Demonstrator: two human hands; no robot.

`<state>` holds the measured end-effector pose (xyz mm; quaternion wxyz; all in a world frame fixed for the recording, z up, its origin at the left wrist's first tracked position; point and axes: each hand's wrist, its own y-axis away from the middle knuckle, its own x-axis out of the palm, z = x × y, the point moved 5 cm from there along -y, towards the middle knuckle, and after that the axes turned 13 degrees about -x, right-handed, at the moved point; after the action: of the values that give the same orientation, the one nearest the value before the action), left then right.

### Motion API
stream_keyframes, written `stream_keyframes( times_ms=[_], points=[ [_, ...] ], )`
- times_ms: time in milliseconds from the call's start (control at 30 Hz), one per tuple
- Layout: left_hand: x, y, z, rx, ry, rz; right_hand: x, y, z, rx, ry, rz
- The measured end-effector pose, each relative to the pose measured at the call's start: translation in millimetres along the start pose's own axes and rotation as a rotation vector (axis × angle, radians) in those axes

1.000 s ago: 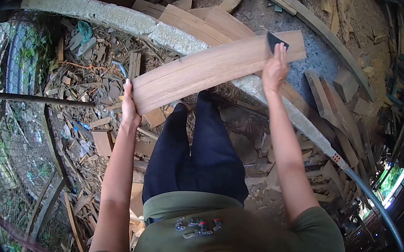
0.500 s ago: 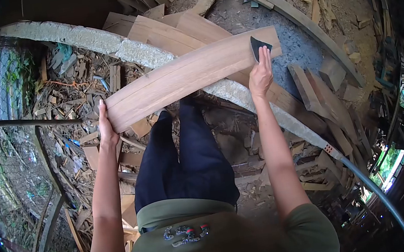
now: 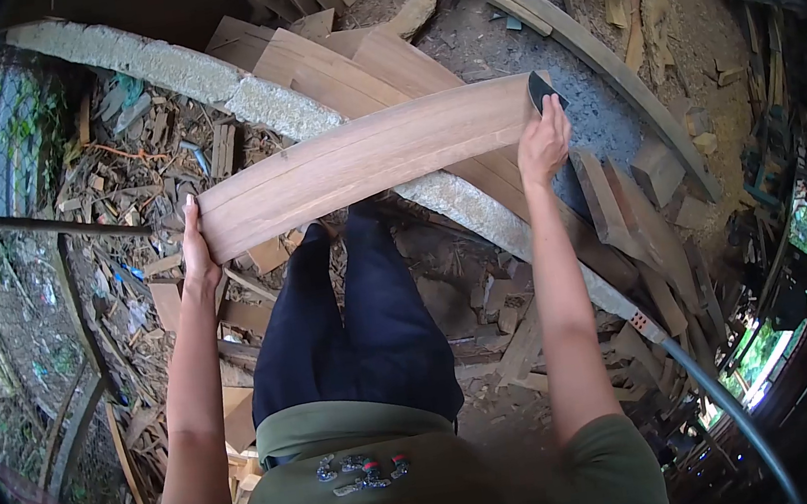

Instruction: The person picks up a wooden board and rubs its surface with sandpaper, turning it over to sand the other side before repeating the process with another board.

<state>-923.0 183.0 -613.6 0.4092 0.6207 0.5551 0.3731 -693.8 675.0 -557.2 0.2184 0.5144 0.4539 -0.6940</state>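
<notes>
1. Evidently the left hand [image 3: 196, 249] is closed on the left end of a long, pale wooden board [image 3: 362, 161], close to the corner nearest the person; whatever lies beneath the wood is hidden.
2. The right hand [image 3: 544, 149] holds a dark sheet [image 3: 543, 92] with its fingers close together, at the board's right end, by the far corner. How far the sheet wraps over that edge I cannot tell.
3. The board is held crosswise in front of the person's dark trousers [image 3: 353, 329], its right end farther from the body than its left. A dark line runs along part of its face.
4. Below it a rough concrete beam [image 3: 285, 110] crosses at a slant; whether the two touch is unclear.
5. Beyond the board's far edge lie broad planks [image 3: 346, 73].
6. Wood scraps litter the ground left of the beam, near a mesh fence [image 3: 15, 330].
</notes>
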Motion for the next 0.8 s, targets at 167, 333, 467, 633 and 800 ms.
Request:
stream_keyframes(
  times_ms=[167,333,467,633,800],
  points=[
    [-3,-7,0,0.045,-0.031,0.032,4,-29,-4,0.019,0.160,0.306],
    [8,14,-10,0.005,0.004,0.055,41,-11,41,0.023,-0.138,0.027],
    [5,12,-6,-0.037,0.046,0.073,9,6,146,-0.211,-0.433,0.177],
    [4,5,-1,-0.075,0.107,0.122,32,11,70,-0.164,-0.132,0.246],
    [-5,-16,9,-0.048,0.142,0.127,27,6,140,0.020,-0.125,0.245]
  ],
)
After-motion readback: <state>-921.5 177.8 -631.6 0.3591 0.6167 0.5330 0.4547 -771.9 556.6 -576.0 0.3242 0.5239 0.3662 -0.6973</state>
